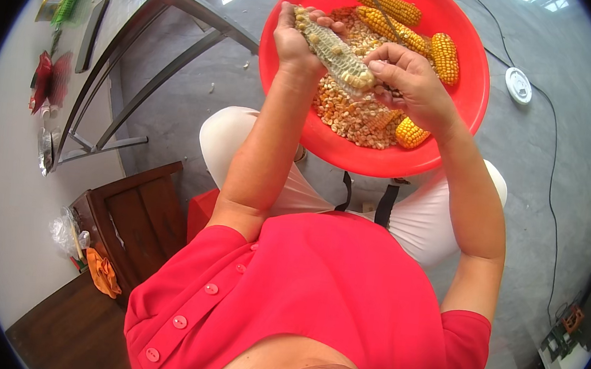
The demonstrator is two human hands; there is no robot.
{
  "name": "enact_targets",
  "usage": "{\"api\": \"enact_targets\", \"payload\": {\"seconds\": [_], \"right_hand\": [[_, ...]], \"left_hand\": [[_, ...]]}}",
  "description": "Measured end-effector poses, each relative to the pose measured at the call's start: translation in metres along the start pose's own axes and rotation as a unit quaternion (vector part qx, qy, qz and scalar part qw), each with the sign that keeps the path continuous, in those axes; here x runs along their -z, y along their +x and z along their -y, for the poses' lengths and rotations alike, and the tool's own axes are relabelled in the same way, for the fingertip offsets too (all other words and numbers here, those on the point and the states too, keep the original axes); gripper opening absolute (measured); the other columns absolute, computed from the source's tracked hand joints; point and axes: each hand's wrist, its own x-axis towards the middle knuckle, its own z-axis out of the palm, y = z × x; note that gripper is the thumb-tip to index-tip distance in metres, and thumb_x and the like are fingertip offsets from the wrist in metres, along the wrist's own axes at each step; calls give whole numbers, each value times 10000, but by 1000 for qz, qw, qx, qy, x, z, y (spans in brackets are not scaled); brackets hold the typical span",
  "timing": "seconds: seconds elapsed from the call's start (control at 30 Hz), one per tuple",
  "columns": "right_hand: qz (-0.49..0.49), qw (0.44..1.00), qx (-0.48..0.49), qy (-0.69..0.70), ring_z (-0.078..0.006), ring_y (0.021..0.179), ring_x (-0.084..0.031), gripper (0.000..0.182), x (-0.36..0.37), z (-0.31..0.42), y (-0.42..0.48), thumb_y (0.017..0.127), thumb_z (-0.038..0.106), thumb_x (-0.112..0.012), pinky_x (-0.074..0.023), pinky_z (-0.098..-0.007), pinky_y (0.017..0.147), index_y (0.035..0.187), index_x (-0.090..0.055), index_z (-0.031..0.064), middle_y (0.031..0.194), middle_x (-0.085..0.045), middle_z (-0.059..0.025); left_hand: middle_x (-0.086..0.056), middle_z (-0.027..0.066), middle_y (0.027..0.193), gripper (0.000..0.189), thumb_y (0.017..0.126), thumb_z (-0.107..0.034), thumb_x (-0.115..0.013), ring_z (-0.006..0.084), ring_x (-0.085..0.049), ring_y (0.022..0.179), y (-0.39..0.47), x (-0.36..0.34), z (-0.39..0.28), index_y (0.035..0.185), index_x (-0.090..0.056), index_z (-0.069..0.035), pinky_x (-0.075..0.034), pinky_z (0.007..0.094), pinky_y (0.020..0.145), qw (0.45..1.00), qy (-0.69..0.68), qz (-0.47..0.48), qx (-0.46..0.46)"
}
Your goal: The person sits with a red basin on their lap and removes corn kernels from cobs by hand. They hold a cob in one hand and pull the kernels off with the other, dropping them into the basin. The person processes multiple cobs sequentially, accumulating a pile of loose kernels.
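Observation:
My left hand is wrapped around the far end of a mostly bare corn cob, held above a red plastic basin. A few pale kernels cling to the cob, mainly near its right end. There my right hand has its thumb and fingers against the cob; part of its grip is hidden. Loose corn kernels lie in the basin beneath my hands. Full yellow ears rest at the basin's far side, with another ear at the right. A thin dark rod lies across the ears.
A metal-framed table stands to the left of the basin. A brown wooden cabinet is beside my left side. On the grey floor at right, a black cable runs past a white round device.

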Motion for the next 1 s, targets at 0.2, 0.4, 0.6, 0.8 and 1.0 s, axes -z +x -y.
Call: {"api": "enact_targets", "payload": {"seconds": [0.2, 0.4, 0.6, 0.8, 1.0], "right_hand": [[0, 999, -20, -26, -25, 572, -499, 149, 3, 4, -3, 853, 136, -548, -387, -154, 492, 964, -559, 38, 763, -605, -9], [-20, 998, -45, -45, -50, 572, -508, 156, 4, 1, -2, 842, 133, -522, -371, -169, 470, 946, -566, 25, 745, -597, -17], [-18, 992, -112, -62, -51, 546, -511, 161, 1, 3, -2, 854, 153, -481, -370, -176, 451, 936, -564, 42, 730, -594, -17], [11, 991, -124, -57, -35, 504, -479, 130, 7, -13, 6, 841, 109, -451, -336, -166, 417, 933, -533, 68, 710, -587, -24], [-17, 990, -140, 5, -37, 481, -438, 90, -3, -17, 7, 853, 96, -445, -293, -179, 397, 884, -526, 73, 696, -564, -18]], "left_hand": [[-462, -6, 642, 381, 963, -417, -350, 151, -477, 590, 0, -1, 1, 767, -430, -101, -405, 350, 636, 999, 40, -12, -27], [-464, -6, 646, 375, 962, -414, -358, 156, -473, 590, 1, -1, 3, 775, -441, -101, -413, 355, 639, 998, 58, -18, -33], [-465, 4, 650, 365, 959, -423, -387, 163, -469, 588, 1, 0, 2, 803, -460, -100, -429, 367, 628, 992, 106, -10, -65], [-473, 24, 656, 379, 949, -455, -428, 168, -475, 590, -3, -8, 4, 838, -475, -96, -447, 373, 627, 984, 158, 11, -86], [-476, 28, 654, 383, 946, -457, -437, 174, -477, 584, -1, -5, 0, 859, -476, -87, -453, 379, 635, 979, 170, 41, -105]]}}
